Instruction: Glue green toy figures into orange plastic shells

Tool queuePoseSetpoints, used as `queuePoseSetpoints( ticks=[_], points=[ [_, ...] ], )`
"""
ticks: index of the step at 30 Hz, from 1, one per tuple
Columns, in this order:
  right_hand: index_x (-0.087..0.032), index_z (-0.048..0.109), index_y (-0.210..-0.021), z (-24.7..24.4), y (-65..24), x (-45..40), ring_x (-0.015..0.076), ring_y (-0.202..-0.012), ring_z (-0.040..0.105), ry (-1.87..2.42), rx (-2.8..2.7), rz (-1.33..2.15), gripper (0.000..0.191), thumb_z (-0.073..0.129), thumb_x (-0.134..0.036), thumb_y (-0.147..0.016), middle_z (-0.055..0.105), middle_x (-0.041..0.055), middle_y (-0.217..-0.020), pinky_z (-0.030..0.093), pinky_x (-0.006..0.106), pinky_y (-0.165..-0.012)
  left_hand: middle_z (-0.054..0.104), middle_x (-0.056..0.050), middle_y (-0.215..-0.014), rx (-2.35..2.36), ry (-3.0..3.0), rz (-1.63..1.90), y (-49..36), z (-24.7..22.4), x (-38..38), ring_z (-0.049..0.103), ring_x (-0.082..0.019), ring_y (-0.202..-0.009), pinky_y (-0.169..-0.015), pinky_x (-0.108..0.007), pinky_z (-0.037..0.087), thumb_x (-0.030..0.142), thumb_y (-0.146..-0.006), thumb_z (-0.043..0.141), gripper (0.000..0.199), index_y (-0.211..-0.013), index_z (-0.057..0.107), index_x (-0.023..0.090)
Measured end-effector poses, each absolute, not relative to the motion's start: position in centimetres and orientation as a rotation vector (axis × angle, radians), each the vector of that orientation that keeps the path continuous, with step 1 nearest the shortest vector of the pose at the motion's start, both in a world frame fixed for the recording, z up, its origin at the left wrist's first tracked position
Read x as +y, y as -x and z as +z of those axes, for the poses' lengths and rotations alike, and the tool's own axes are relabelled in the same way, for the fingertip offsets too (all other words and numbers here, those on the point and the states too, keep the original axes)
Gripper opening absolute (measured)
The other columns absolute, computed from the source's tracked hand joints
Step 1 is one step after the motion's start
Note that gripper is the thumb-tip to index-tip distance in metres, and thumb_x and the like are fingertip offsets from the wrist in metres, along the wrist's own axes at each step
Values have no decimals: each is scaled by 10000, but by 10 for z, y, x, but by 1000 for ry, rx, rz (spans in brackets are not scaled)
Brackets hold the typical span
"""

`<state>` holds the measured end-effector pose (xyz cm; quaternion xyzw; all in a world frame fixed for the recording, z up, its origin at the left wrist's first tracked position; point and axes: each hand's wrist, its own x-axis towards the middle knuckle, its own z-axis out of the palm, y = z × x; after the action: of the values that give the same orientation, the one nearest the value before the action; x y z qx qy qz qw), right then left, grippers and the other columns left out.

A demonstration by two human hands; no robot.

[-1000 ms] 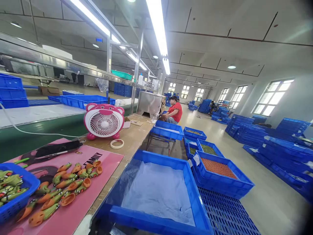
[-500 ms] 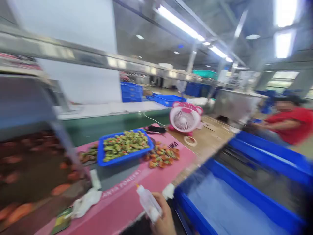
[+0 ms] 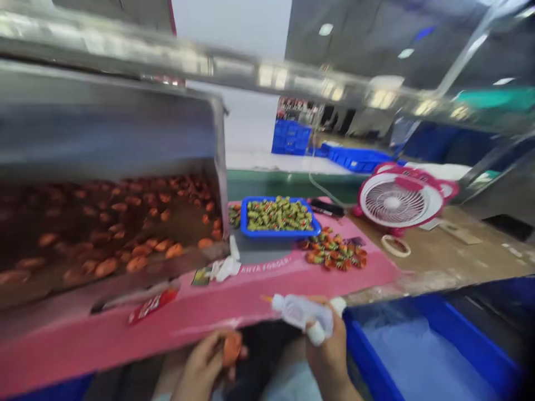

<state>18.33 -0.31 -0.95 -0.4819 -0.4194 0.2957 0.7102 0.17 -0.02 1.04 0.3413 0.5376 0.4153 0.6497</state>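
Observation:
My left hand [image 3: 204,362] is at the bottom centre, its fingers closed round a small orange piece [image 3: 232,349]. To its right, my right hand [image 3: 330,345] grips a clear squeeze bottle [image 3: 303,313] whose thin orange tip points left. A white covering shows on one finger or thumb of that hand. Beyond the hands, a blue tray [image 3: 276,233] of small green pieces rests on the pink mat [image 3: 209,301]. A loose group of orange and green pieces [image 3: 334,250] lies just right of the tray.
At the left, a metal-framed box [image 3: 221,139] holds many orange pieces. A pink fan [image 3: 393,201] and a tape roll [image 3: 395,246] stand at the right. Blue bins [image 3: 371,356] sit below the table edge. Crumpled tissue [image 3: 228,268] and a red packet [image 3: 154,305] lie on the mat.
The view has swung left, showing more of the box. My left hand has come into view holding an orange piece. My right hand still holds the bottle, now tilted more level.

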Motion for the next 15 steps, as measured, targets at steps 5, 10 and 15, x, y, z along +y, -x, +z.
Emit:
queuePoseSetpoints(
  ticks=[5,10,15],
  points=[
    [-152,556,-842,3,-181,-18,171,-593,543,1020,-942,621,355,649,-420,-629,561,46,-716,443,275,-534,608,-37,-733,960,-712,908,-8,0,2,397,-41,-454,-393,-148,259,231,-682,573,149,-795,530,142],
    [-140,584,-834,15,-180,-34,176,-580,522,1078,-1245,371,340,628,-429,-661,561,63,-714,428,292,-520,606,-42,-750,923,-720,894,-6,2,0,493,-82,-532,-447,-176,353,223,-718,547,137,-825,509,146],
    [-126,560,-920,23,-176,-38,182,-579,530,1015,-1523,190,338,603,-385,-706,566,60,-693,428,316,-547,614,-43,-768,950,-808,887,-1,-4,0,518,-97,-571,-456,-178,342,210,-723,535,111,-817,517,154]
  ],
)
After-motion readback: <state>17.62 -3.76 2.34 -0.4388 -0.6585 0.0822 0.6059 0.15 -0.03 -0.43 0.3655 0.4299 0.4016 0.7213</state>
